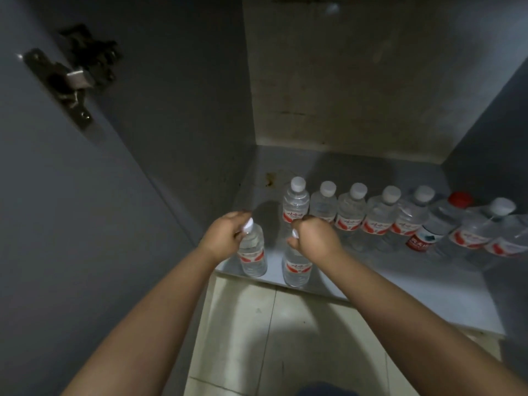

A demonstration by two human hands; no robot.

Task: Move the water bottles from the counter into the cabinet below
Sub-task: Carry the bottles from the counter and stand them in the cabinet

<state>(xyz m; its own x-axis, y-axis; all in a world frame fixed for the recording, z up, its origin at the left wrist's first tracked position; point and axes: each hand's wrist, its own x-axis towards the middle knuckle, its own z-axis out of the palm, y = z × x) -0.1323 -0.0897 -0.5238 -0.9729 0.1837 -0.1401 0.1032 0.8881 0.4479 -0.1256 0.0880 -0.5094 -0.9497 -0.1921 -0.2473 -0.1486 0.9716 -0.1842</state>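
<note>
Left hand [225,234] and right hand [313,235] each pinch a bottle's cap, fingers closed. Set both bottles flat at the cabinet floor's [400,281] front edge, then let go.

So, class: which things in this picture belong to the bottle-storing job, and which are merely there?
Job:
left hand on a bottle
right hand on a second bottle
bottle row
cabinet floor

Merely there:
door hinge
floor tiles
</note>
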